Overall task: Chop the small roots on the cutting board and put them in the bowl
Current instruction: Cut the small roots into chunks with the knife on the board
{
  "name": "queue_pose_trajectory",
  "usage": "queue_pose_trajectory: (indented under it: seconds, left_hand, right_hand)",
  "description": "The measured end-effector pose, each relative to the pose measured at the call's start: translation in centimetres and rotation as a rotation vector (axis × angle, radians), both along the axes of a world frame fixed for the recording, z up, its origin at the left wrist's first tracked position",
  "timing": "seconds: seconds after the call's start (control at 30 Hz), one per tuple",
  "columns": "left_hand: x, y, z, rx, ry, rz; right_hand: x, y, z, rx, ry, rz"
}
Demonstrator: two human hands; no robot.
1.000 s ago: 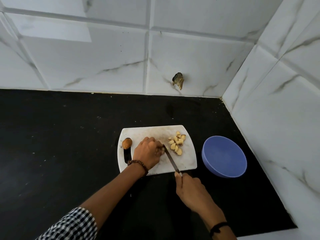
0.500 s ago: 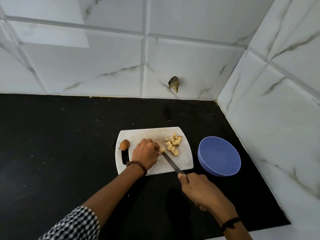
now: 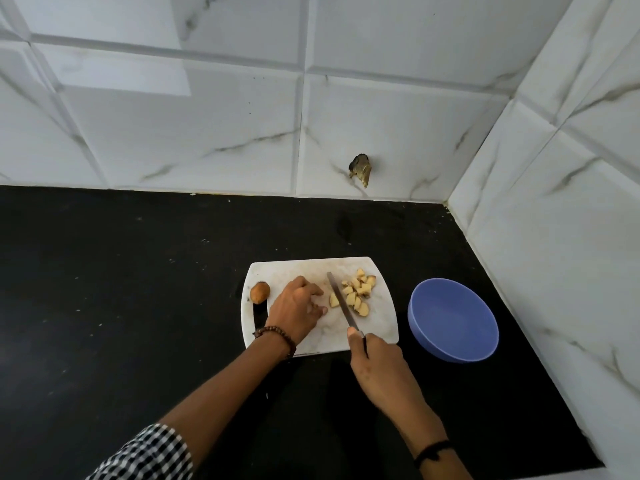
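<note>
The head view looks down on a black counter (image 3: 138, 306) in a corner of white marble-like wall tiles (image 3: 207, 133). The right hand (image 3: 377, 372) is closed round the handle of a knife (image 3: 341, 303), with the forefinger stretched along the top toward the blade. From this grip the blade runs forward and a little to the left, low over a white cutting board (image 3: 304, 268); I cannot tell if the edge touches the board. Just to the right of the blade, ahead of the gripping hand, lies a loose heap of pale yellow chopped root pieces (image 3: 358, 294). One single piece (image 3: 334, 301) lies touching the left side of the blade. The left hand (image 3: 296, 311) rests on the board left of the knife, its fingers loosely bent and gripping nothing, the fingertips near that single piece but apart from it. Further left of this hand, at the board's left edge, sits one whole brown root (image 3: 259, 292), not cut. A blue bowl (image 3: 453, 320) stands on the counter to the right of the knife hand, just beside the board and apart from it. The left wrist wears a brown bead bracelet (image 3: 277, 336) and the arm ends in a checked sleeve (image 3: 149, 455); the right wrist has a black band (image 3: 433, 450). On the back wall, far ahead of both hands, there is a dark broken spot (image 3: 360, 166)
</note>
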State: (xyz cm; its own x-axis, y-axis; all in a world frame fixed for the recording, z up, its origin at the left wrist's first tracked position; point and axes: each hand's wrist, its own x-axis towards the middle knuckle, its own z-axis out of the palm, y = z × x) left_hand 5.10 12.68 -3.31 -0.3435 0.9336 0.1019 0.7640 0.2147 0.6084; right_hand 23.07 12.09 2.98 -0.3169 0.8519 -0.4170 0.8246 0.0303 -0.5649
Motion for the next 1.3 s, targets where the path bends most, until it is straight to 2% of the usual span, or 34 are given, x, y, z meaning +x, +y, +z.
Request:
queue_pose_trajectory:
  seconds: [0.1, 0.27, 0.43, 0.57, 0.87, 1.17, 1.3]
  left_hand:
    - [-0.4, -0.4, -0.1, -0.036, 0.038, 0.046]
    - [-0.8, -0.6, -0.2, -0.038, -0.005, 0.024]
    - [-1.0, -0.7, -0.2, 0.049, -0.072, -0.073]
    - [-1.0, -0.5, -0.3, 0.057, -0.098, -0.059]
    - [0.1, 0.8, 0.6, 0.077, -0.099, -0.042]
    - [2.2, 1.2, 1.3, 0.03, -0.301, -0.061]
    - [0.1, 0.0, 2.1, 0.051, -0.183, 0.032]
  right_hand:
    - [-0.4, -0.1, -1.2, -0.034, -0.024, 0.039]
    - [0.5, 0.8, -2.6, -0.039, -0.041, -0.067]
    - [0.2, 1.1, -2.5, -0.005, 0.037, -0.074]
    - [-1.2, 0.7, -2.1, -0.009, 0.111, -0.051]
    - [-2.9, 0.9, -3.2, -0.05, 0.235, -0.209]
    - [-2.6, 1.8, -3.4, 0.052, 0.24, -0.197]
    - [-3.3, 1.8, -3.2, 0.055, 0.247, -0.166]
